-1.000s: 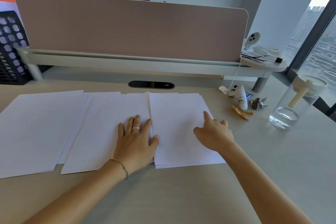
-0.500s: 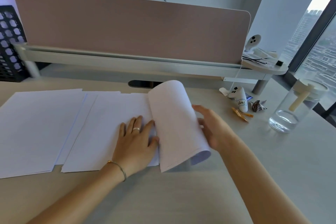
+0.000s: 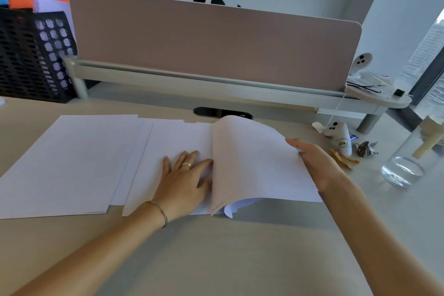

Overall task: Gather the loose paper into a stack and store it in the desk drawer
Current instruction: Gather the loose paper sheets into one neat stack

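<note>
White paper lies in three piles across the desk. The left pile (image 3: 69, 163) and the middle pile (image 3: 173, 142) lie flat and overlap a little. My left hand (image 3: 182, 180) rests flat on the middle pile, fingers spread, thumb against the right pile. The right pile (image 3: 252, 161) is bowed up off the desk along its right side. My right hand (image 3: 317, 166) holds that raised right edge, fingers under the sheets. No drawer is in view.
A pink divider panel (image 3: 211, 45) on a grey rail runs along the back. A black mesh basket (image 3: 31, 55) stands at back left. At the right sit a glass water bottle (image 3: 408, 161), a small white toy (image 3: 341, 142) and sweet wrappers (image 3: 365, 150).
My right hand went from resting on the right pile to gripping its right edge, lifting and curling the sheets toward the left hand. The curl is now lower and flatter than half a second ago. The left hand stayed put.
</note>
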The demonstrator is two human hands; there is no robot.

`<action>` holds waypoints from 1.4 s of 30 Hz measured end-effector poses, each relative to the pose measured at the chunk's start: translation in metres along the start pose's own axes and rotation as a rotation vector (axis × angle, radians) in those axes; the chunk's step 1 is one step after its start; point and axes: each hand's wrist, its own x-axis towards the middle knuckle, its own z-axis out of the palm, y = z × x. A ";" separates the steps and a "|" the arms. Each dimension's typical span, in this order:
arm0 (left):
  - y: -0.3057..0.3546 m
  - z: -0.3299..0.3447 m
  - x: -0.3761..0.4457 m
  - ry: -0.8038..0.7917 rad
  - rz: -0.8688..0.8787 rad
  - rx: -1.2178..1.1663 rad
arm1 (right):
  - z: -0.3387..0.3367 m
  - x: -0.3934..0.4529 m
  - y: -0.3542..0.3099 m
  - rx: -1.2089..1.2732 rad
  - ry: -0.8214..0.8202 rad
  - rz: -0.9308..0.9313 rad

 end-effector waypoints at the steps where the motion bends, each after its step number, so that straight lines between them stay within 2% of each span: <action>1: 0.000 0.002 -0.001 0.003 0.007 -0.007 | 0.002 0.000 0.001 0.029 -0.021 -0.003; 5: -0.001 -0.001 0.000 0.033 0.021 -0.047 | 0.005 0.002 0.006 0.040 -0.020 -0.014; 8: -0.003 -0.003 -0.001 0.038 0.013 -0.132 | 0.014 -0.003 0.003 -0.148 0.030 -0.011; 12: -0.003 -0.003 -0.002 0.076 -0.004 -0.195 | 0.021 -0.014 -0.018 -0.453 0.250 -0.108; 15: -0.002 -0.006 -0.003 0.144 -0.058 -0.426 | 0.022 -0.027 -0.038 -0.575 0.327 -0.221; 18: -0.015 -0.025 -0.004 0.185 -0.155 -0.686 | 0.029 -0.042 -0.053 -0.444 0.253 -0.296; 20: -0.037 -0.039 -0.004 0.264 -0.173 -0.554 | 0.044 -0.039 -0.060 -0.389 0.191 -0.335; 23: -0.069 -0.048 -0.009 0.244 -0.273 -0.322 | 0.077 -0.024 -0.061 -0.304 0.034 -0.352; 26: -0.087 -0.048 -0.012 0.301 -0.348 -0.399 | 0.110 -0.019 -0.059 -0.202 -0.092 -0.311; 28: -0.094 -0.054 -0.011 0.392 -0.390 -0.489 | 0.121 -0.011 -0.050 -0.219 -0.056 -0.308; 30: -0.101 -0.059 -0.009 0.432 -0.401 -0.572 | 0.121 0.000 -0.028 -0.352 0.032 -0.315; 33: -0.101 -0.060 -0.010 0.358 -0.405 -0.623 | 0.117 0.015 0.013 -0.631 0.126 -0.255; 35: -0.090 -0.057 -0.012 0.262 -0.394 -0.500 | 0.119 0.015 0.031 -0.941 0.204 -0.253; 37: -0.084 -0.041 -0.014 0.182 -0.343 -0.237 | 0.131 0.006 0.040 -1.189 0.212 -0.282; 39: -0.082 -0.023 -0.015 0.152 -0.285 -0.054 | 0.146 0.002 0.043 -1.218 0.138 -0.285; 42: -0.084 -0.014 -0.014 0.159 -0.287 -0.065 | 0.160 0.004 0.038 -1.011 0.053 -0.233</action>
